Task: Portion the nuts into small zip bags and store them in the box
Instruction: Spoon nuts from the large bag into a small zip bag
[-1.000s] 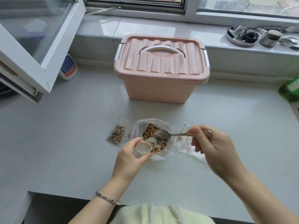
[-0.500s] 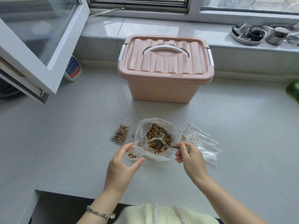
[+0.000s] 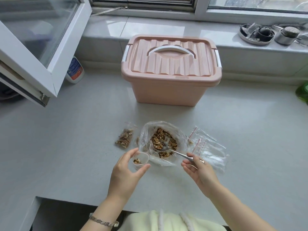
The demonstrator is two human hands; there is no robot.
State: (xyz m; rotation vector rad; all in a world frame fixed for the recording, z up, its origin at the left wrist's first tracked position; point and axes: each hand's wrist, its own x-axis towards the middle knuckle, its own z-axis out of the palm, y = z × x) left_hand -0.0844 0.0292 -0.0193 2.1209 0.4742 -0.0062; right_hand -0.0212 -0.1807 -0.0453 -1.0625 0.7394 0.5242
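Nuts (image 3: 162,139) at lower centre, heaped in a wide-open clear bag (image 3: 146,130) on the grey counter (image 3: 66,147). Nearest the bottom edge, left hand (image 3: 124,172), thumb and fingers curled round a small zip bag (image 3: 141,157), mouth held open, only a few nut pieces inside. Just right of it, right hand (image 3: 200,170) pinching the handle of a metal spoon (image 3: 176,152), bowl down among the nuts in the big bag. Looks like mid-scoop, this portion barely begun.

A little further up, left of the big bag, one filled small bag (image 3: 124,138) lying flat; zipped or not, impossible to tell. To the right, a loose pile of empty zip bags (image 3: 208,147) with red seal strips, waiting.

Beyond, centre frame, pink box (image 3: 168,92), lid on, nothing visibly stored yet. So: one portion done, one under way, plenty left to scoop, then opening the box and packing.

Upper left, beneath the open window (image 3: 70,52), a white bottle (image 3: 75,70) with a blue-and-orange label, writing too blurred to read. No other legible lettering anywhere.
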